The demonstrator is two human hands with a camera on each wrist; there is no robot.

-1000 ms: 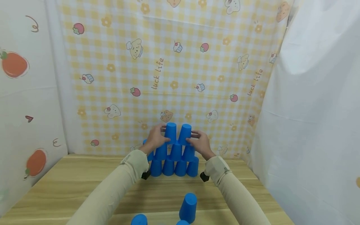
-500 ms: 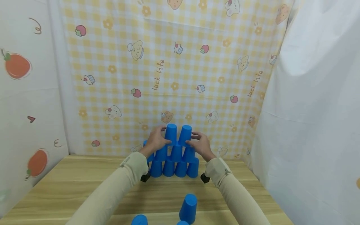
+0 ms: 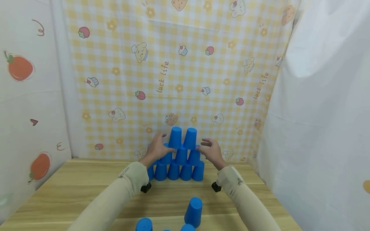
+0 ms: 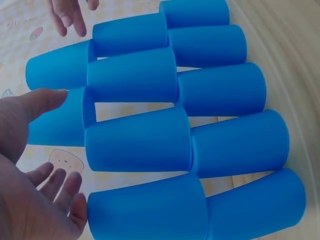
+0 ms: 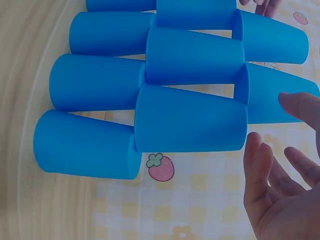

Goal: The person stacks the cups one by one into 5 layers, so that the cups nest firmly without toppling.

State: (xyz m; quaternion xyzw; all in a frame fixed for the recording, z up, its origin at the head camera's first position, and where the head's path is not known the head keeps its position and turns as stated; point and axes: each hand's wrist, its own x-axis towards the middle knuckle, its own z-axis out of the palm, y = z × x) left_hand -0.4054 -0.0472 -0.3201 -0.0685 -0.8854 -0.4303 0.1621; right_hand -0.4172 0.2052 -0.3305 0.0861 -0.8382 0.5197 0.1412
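Upside-down blue cups stand stacked in rows against the back of the table. On the top row sit a left cup and a right cup, side by side. My left hand is spread just left of the left cup, its thumb overlapping that cup in the left wrist view. To the right of the right cup, my right hand has its fingers loosely spread, holding nothing. Below are a middle-row cup and a bottom-row cup. My left forearm and hand hide part of the stack's left end.
Nearer on the wooden table stands a loose blue cup, with another cup and more cut off by the lower frame edge. A checked cloth hangs behind the stack. Black wrist devices show under both sleeves.
Both hands have let go of the two top cups and drawn outward, left hand to the left, right hand to the right and slightly down. The cups stay on the stack.
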